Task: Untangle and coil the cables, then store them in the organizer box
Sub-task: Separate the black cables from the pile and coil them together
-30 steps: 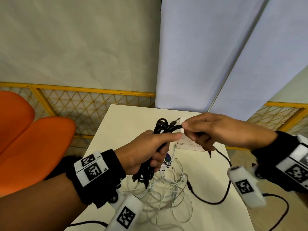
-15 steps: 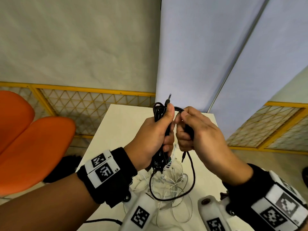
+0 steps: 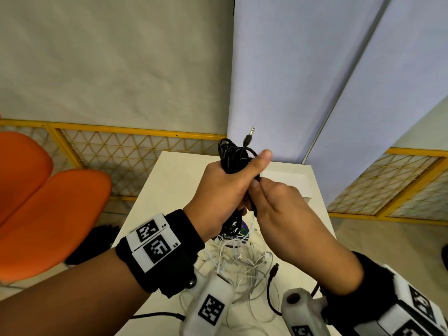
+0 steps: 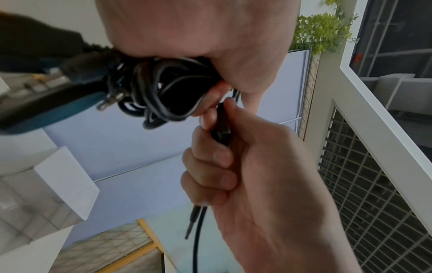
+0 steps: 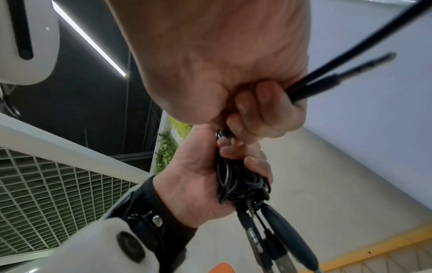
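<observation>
My left hand point(image 3: 238, 180) grips a bundle of coiled black cable point(image 3: 231, 157) upright above the table, thumb pressed over its top. A jack plug point(image 3: 248, 139) sticks up out of the bundle. Pressed against the left fingers, my right hand point(image 3: 258, 190) pinches the cable's loose tail. In the left wrist view the coil point(image 4: 163, 88) sits under the left palm and the tail point(image 4: 196, 240) hangs down from the right fist point(image 4: 224, 166). The right wrist view shows the coil point(image 5: 238, 181) in the left hand point(image 5: 198, 177). The white organizer box point(image 3: 306, 190) stands at the table's back right.
A tangle of thin white earphone cables point(image 3: 244, 261) lies on the white table point(image 3: 174, 180) below my hands, with a black plug end point(image 3: 274, 269) beside it. Orange chairs point(image 3: 48, 209) stand to the left. A yellow mesh fence point(image 3: 135, 151) runs behind the table.
Both hands rose from the table. The right hand came in from the right to sit against the left hand, and the slack loop of black cable between them shortened.
</observation>
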### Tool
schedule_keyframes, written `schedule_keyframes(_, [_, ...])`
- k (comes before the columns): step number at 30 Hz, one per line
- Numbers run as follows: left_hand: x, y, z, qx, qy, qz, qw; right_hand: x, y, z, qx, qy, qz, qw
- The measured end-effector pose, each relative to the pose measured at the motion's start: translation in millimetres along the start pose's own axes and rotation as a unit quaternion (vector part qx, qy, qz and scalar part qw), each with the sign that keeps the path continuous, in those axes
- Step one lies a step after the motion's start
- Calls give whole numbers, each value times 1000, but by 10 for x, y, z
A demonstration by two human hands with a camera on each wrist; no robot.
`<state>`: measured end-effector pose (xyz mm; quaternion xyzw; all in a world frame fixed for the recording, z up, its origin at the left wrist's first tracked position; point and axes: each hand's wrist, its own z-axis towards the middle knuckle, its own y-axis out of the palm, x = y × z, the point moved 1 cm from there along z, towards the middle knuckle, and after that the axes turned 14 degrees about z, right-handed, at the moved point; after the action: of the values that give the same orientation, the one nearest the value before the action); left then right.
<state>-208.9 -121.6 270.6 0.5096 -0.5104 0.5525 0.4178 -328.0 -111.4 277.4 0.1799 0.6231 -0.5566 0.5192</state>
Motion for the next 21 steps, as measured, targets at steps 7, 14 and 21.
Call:
schedule_keyframes(7, [-26, 38, -52, -3, -52, 9, 999, -29, 59, -59, -5, -31, -156, 987])
schedule_keyframes(14, [140, 43, -87, 29, -45, -1, 999, -79, 54, -115, 13, -70, -138, 988])
schedule_keyframes(21, [275, -67, -12, 29, -20, -41, 999, -107, 84, -206, 75, -7, 14, 997])
